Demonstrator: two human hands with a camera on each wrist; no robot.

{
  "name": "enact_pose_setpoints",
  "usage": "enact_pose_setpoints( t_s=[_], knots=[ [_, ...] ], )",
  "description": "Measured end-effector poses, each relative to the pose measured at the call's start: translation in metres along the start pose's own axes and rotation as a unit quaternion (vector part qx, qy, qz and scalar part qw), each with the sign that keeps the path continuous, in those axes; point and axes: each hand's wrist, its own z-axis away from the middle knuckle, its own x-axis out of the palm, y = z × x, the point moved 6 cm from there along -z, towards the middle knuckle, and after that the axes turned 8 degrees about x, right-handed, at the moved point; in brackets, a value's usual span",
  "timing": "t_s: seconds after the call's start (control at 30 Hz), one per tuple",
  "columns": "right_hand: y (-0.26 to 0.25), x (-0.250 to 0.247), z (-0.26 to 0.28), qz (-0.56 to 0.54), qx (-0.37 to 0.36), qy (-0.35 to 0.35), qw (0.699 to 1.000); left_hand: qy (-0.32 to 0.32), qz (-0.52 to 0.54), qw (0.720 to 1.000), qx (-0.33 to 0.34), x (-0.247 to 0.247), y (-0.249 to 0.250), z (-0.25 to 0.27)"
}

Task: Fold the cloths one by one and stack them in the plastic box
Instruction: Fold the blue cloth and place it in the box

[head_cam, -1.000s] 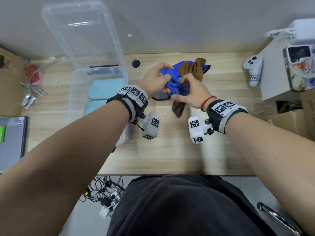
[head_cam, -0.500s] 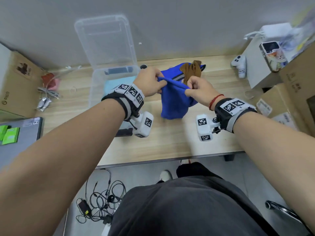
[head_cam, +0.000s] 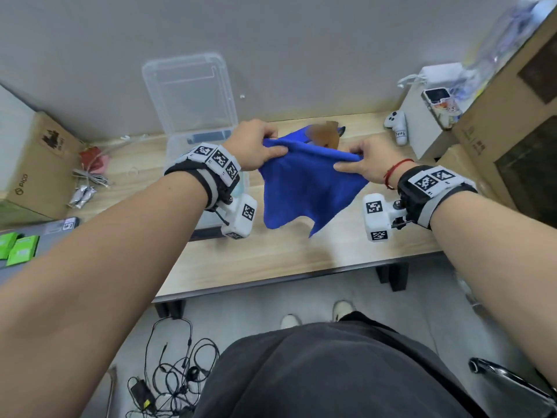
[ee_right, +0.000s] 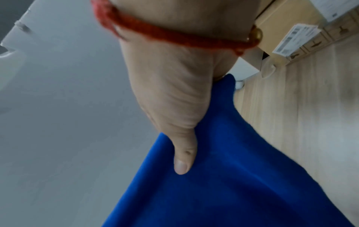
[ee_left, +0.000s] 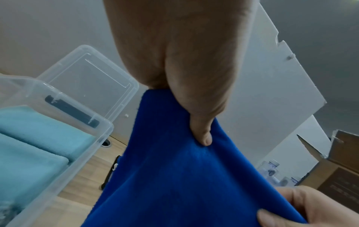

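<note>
"PICO" on cardboard box, left of desk.

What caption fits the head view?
Both hands hold a blue cloth up above the table, beside the box.

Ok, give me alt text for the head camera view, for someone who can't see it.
Two bare hands, left hand and right hand, hold a bright blue cloth stretched by its top edge above a light wooden table. A clear plastic box stands open behind the left wrist.
</note>
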Motion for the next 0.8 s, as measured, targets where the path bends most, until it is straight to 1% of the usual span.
enact_pose_setpoints(
  t_s=[0.1,0.17,0.27,0.33,0.4,0.47,0.53,0.63,0.67,0.73,0.8],
  knots=[
    [0.005,-0.02,0.006,0.087,0.005,0.022,0.996,-0.01,-0.019,1.0,0.003,-0.003,-0.002,0.002],
    [0.015,-0.032,0.009,0.133,0.026,0.045,0.99,-0.015,-0.023,1.0,-0.002,-0.001,-0.006,0.002],
    [0.033,-0.049,0.012,0.094,0.046,0.078,0.991,-0.011,-0.026,0.999,-0.024,0.003,-0.014,0.0],
    [0.037,-0.058,0.015,0.064,0.039,0.096,0.993,-0.03,-0.033,0.998,-0.043,0.007,-0.019,0.0],
    [0.041,-0.065,0.016,0.028,0.035,0.094,0.995,-0.051,-0.043,0.996,-0.059,0.01,-0.025,-0.002],
    [0.05,-0.067,0.006,-0.019,0.039,0.087,0.995,-0.053,-0.042,0.995,-0.072,0.011,-0.03,-0.005],
    [0.063,-0.07,-0.007,-0.08,0.049,0.087,0.992,-0.031,-0.014,0.996,-0.087,0.008,-0.032,-0.009],
    [0.065,-0.072,-0.023,-0.19,0.042,0.082,0.977,0.05,0.078,0.988,-0.121,0.0,-0.034,-0.017],
    [0.063,-0.074,-0.028,-0.21,0.03,0.085,0.974,0.083,0.132,0.979,-0.134,-0.003,-0.034,-0.021],
    [0.056,-0.081,-0.037,-0.259,0.003,0.092,0.961,0.146,0.236,0.949,-0.152,-0.009,-0.032,-0.027],
    [0.052,-0.088,-0.044,-0.298,-0.004,0.103,0.949,0.186,0.308,0.921,-0.147,-0.014,-0.025,-0.032]
  ],
)
